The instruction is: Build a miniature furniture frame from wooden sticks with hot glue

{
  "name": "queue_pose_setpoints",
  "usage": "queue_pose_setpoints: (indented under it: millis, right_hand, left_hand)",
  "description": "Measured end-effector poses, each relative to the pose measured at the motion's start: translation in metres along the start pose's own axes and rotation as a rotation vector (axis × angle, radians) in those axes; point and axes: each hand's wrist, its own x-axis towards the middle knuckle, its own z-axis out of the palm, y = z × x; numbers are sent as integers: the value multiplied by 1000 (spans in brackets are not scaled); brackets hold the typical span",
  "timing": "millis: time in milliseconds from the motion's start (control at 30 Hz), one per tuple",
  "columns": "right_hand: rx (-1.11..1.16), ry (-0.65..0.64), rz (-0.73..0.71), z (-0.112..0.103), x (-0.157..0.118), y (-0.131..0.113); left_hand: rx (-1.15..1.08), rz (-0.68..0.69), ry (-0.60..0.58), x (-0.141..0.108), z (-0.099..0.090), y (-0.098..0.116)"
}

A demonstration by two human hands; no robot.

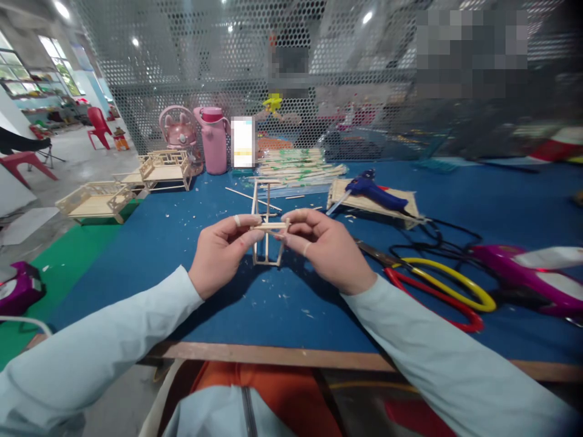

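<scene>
A small frame of thin pale wooden sticks [266, 263] is in front of me above the blue tabletop. My left hand [219, 255] pinches its left side between thumb and fingers. On the other side, my right hand [332, 250] pinches near the right end of a short crosspiece [273, 226]. Fingertips hide part of the joints there. Pale bands wrap a finger of my left hand and the thumb of my right. Loose sticks [252, 198] lie just behind the frame.
Right: a blue glue gun [380, 194] on a stick panel [337, 189], scissors [455, 282], a purple device [514, 276] and black cords. Behind: bagged sticks [296, 164], a pink flask [214, 142], a blurred phone [243, 142] and perforated mesh [191, 73]. Left: miniature stick furniture [95, 201].
</scene>
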Motion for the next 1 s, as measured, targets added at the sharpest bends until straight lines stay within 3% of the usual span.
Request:
queue_pose_setpoints:
  millis: [167,300,433,533,667,767,867,1000]
  right_hand:
    - [-93,-8,149,-8,7,6]
    - [-339,-34,173,-20,12,16]
    - [-695,12,55,-33,11,10]
    - [-637,106,-113,-30,4,-4]
    - [-370,-139,-68,-13,-4,-17]
    - [-315,-260,-35,-6,-5,-16]
    - [-397,-285,-31,-10,-2,-13]
    - [-711,-384,-51,-26,0,-11]
  left_hand:
    - [2,-4,8,0,-1,1]
    - [49,7,27,-1,-1,1]
    - [38,-3,-10,-1,-1,0]
    - [19,6,-39,-2,0,0]
    - [35,27,-80,-5,-1,-1]
    - [72,48,-101,-4,-2,1]
    - [108,35,-86,4,-5,8]
    - [157,-63,-83,25,-18,31]
